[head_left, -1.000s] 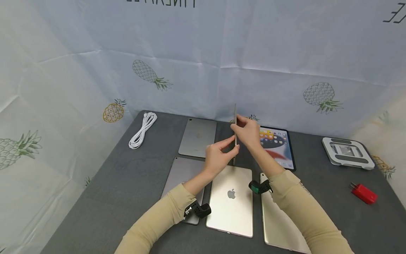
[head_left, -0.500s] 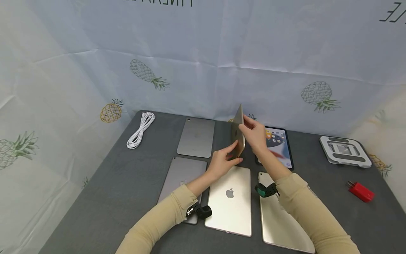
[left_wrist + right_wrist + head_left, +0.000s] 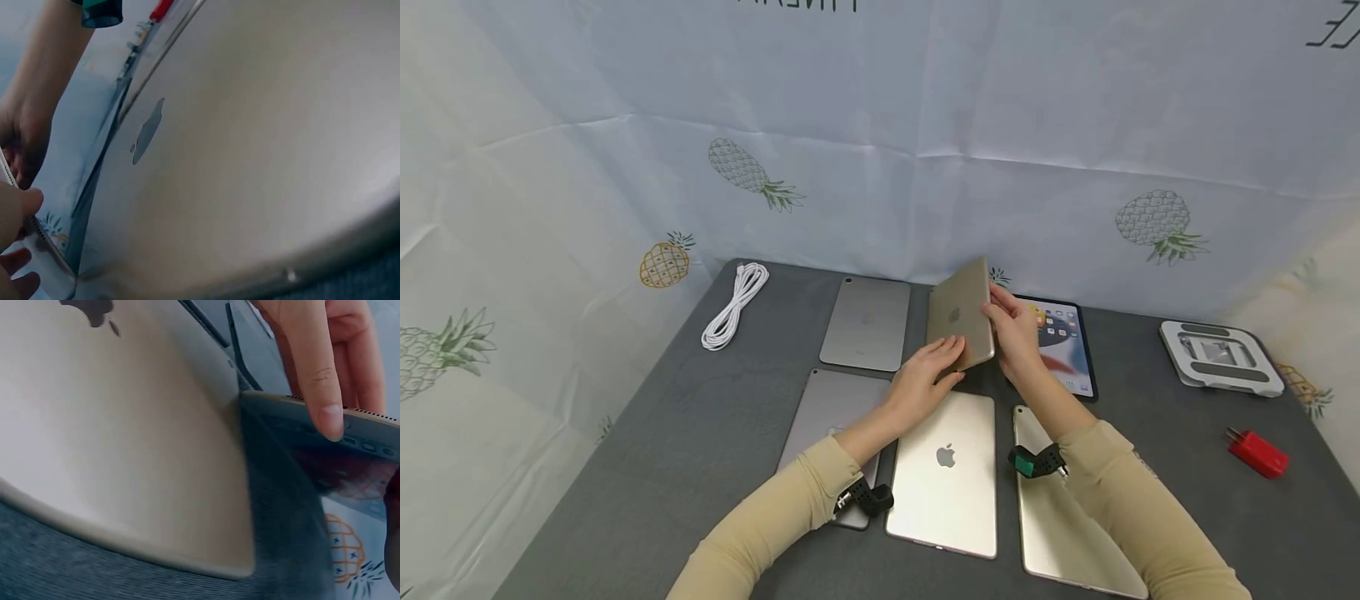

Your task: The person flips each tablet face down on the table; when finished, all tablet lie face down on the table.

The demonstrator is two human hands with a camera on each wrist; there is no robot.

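A gold tablet point(image 3: 962, 293) stands tilted on edge at the back middle of the table, its logo side facing left. My right hand point(image 3: 1017, 332) holds its right edge. My left hand point(image 3: 921, 382) grips the lower edge, fingers lying over the gold back. In the right wrist view, the left thumb point(image 3: 330, 419) presses on the screen side point(image 3: 365, 472), which is lit and shows a row of icons. Just in front lies another gold tablet point(image 3: 942, 500), back up. The left wrist view shows the held tablet's corner point(image 3: 55, 275) at lower left.
Two grey tablets point(image 3: 867, 321) lie face down at left. A lit tablet point(image 3: 1063, 346) lies right of the hands, with a gold tablet point(image 3: 1060, 533) under the right forearm. A white cable point(image 3: 733, 307), a folded stand point(image 3: 1221, 358) and a red charger point(image 3: 1258, 452) sit toward the edges.
The held tablet has turned from edge-on to leaning, so its gold back now shows. The right hand moved right with it; the left fingers moved onto its back.
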